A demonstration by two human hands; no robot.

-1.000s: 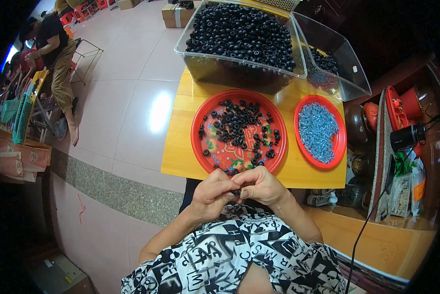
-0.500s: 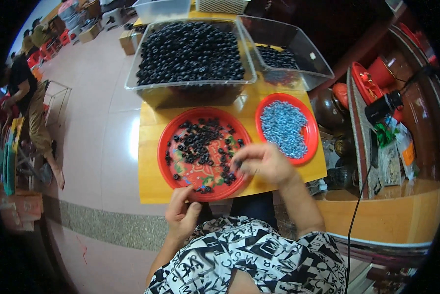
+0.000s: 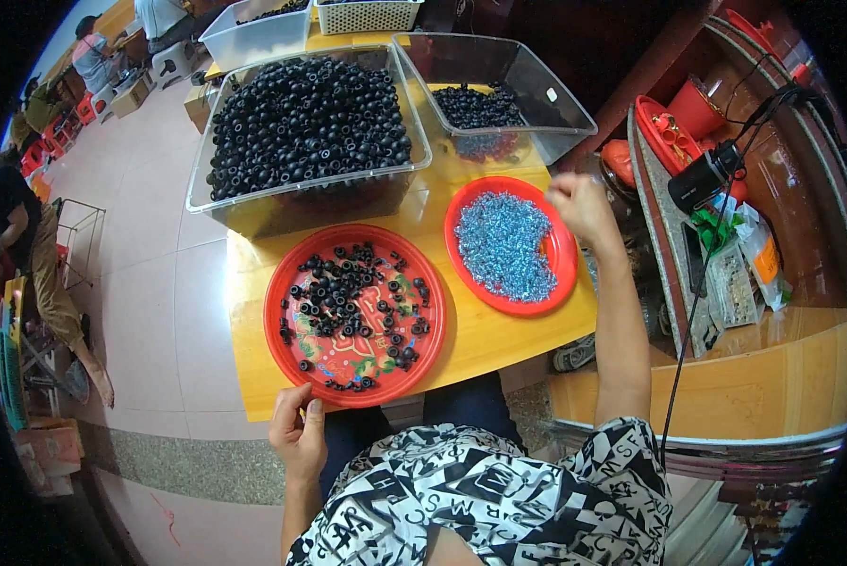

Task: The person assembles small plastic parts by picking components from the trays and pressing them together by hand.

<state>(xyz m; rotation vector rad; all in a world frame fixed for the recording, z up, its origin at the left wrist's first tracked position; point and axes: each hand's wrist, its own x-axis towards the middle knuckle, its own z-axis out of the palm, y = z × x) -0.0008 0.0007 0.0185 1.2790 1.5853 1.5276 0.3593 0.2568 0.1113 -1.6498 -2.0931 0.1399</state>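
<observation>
A round red tray with a printed floral pattern sits in front of me with many loose small black round parts scattered in it. My left hand is by the tray's near-left rim, its fingers curled and thumb up; whatever is in them is hidden. My right hand is raised just past the far-right rim of a smaller red tray, fingers closed and slightly blurred. I cannot make out what it holds. That smaller tray carries a heap of small shiny silver-blue metal pieces.
A large clear bin full of black round parts stands behind the trays. Right of it is another clear bin with fewer parts. A cluttered side counter with a black cable lies on my right. Other people are at the far left.
My right hand has moved from over the parts tray up and right, beyond the metal-pieces tray. The view has shifted, and my left hand stays near the parts tray's rim.
</observation>
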